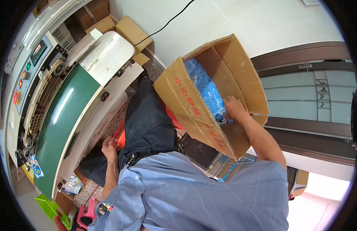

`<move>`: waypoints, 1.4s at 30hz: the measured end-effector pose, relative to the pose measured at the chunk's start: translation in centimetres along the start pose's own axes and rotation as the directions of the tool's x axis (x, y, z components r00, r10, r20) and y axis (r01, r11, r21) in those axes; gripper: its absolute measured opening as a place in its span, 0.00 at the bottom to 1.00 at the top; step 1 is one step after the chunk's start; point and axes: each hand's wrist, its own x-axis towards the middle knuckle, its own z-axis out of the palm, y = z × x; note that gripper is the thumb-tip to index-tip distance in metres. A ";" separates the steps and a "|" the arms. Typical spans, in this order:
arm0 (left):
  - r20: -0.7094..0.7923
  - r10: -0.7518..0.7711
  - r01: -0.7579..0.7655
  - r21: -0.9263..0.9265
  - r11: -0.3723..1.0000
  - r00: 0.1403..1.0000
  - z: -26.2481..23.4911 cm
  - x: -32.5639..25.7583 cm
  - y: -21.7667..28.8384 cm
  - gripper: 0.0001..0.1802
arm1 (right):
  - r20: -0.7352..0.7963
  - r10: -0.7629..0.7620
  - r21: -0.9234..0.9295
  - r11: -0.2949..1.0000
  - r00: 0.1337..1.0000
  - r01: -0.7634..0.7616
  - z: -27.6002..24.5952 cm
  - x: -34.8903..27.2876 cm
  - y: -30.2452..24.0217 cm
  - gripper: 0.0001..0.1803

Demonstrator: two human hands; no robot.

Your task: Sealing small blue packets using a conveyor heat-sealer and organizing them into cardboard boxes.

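A large brown cardboard box (178,86) stands tilted at my right side, its flaps open. Inside lies a stack of blue printed plastic packets (203,86). My right hand (235,109) reaches into the box, its fingers curled over the near end of the packets. Low by my left thigh is my left hand (110,148), fingers bent inward, next to an orange-red plastic piece (121,139) under my leg. What those fingers hold, if anything, is hidden. A single small blue-and-white packet (36,166) lies at the near end of a green conveyor belt (64,111) on my left.
The belt's machine has a control panel (24,77) with lit buttons and a metal plate (107,54) at its far end. An open carton (134,32) sits by the wall. A blue wire rack (234,167) is beneath the box; a green tray (46,206) and pink stool (86,215) are lower left.
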 end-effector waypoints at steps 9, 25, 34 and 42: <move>0.016 0.016 -0.016 -0.022 1.000 1.000 -0.5 0.1 -0.7 0.13 | 0.423 0.013 -0.659 0.691 0.906 0.298 7.6 2.4 0.3 0.31; 0.038 -0.002 0.000 0.040 0.999 0.999 1.1 -0.1 1.5 0.07 | 0.448 0.213 -0.218 0.968 0.868 -0.125 5.3 2.3 1.2 0.35; 0.248 0.306 -0.346 0.139 0.928 0.919 5.0 -5.6 9.6 0.17 | -0.025 0.317 -0.029 0.948 0.948 -0.318 -17.5 -0.8 -3.5 0.34; 0.616 0.592 -0.685 -0.113 0.720 0.520 11.0 -13.7 31.1 0.66 | -0.327 -0.464 -0.150 0.886 0.824 0.439 -32.3 -2.9 -21.1 0.25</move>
